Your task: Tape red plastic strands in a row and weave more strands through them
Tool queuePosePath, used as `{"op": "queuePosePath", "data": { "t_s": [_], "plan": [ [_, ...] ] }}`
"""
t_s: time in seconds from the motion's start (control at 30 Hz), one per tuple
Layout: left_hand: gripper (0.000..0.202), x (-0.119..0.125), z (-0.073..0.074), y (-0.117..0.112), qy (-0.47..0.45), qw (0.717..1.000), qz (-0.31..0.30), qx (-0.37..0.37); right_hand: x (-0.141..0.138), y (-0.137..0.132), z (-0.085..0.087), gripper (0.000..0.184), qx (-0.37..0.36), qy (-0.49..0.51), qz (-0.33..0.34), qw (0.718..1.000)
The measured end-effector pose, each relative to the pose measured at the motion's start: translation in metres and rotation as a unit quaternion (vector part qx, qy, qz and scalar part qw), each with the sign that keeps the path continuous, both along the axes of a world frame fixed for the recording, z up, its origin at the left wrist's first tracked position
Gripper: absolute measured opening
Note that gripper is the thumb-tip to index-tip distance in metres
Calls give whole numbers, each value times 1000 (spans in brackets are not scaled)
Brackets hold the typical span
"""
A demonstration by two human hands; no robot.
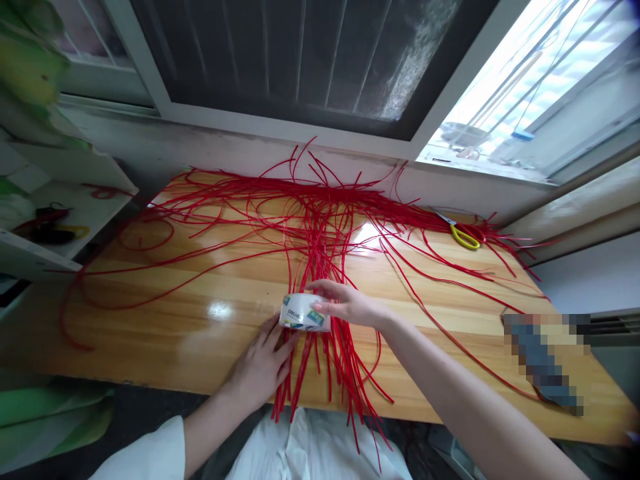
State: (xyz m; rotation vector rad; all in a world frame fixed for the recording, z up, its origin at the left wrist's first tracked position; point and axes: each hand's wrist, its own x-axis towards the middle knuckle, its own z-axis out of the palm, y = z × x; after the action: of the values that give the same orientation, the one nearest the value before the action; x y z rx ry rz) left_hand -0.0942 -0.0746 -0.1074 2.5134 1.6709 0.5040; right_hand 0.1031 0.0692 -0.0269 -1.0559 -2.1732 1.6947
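Note:
A roll of clear packing tape (300,312) with printed blue-green lettering stands on edge over a bundle of red cords (345,353). My right hand (345,303) grips the roll from the right, its thumb on the near side and fingers over the top. Just left of and below the roll is my left hand (260,367), its fingers stretched out and spread, with fingertips close to the tape and the cords. Whether a strip of tape is pulled out cannot be seen. The cord ends hang over the table's near edge.
More red cords (240,187) lie tangled along the back of the wooden table (200,340). Yellow-handled scissors (465,237) rest on the cords at right. A blurred-out object (545,363) lies at far right. A white shelf (85,207) stands left; a window (290,60) is behind.

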Motion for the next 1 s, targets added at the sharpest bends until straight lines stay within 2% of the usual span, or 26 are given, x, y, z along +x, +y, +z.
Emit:
{"op": "queuePosePath", "data": {
  "t_s": [0.1, 0.2, 0.33, 0.43, 0.6, 0.77, 0.87, 1.0],
  "plan": [
    [43, 1, 3, 1, 3, 1000, -3, -12, 10, -8, 0, 65, -3, 8, 13, 1000],
    [43, 2, 2, 1, 11, 1000, -2, -5, 12, -19, 0, 78, 54, -16, 13, 998],
    [43, 4, -1, 0, 21, 1000, 10, -6, 5, -30, -1, 66, 167, -26, -4, 986],
    [43, 5, -1, 0, 37, 999, 8, -19, -1, -33, 2, 61, 212, -37, -12, 977],
    [44, 4, 2, 1, 70, 997, 3, -39, -14, -32, 15, 59, 210, -78, -34, 974],
    [45, 4, -2, 2, 68, 998, -5, -17, -26, -28, 22, 56, 206, -57, -31, 976],
    [46, 4, -8, 2, 56, 998, -2, -7, -21, -24, 28, 58, 205, -55, -29, 977],
    [50, 3, -10, 3, 55, 998, -14, -1, -1, -18, 47, 69, 174, -80, -18, 981]
  ]
}}
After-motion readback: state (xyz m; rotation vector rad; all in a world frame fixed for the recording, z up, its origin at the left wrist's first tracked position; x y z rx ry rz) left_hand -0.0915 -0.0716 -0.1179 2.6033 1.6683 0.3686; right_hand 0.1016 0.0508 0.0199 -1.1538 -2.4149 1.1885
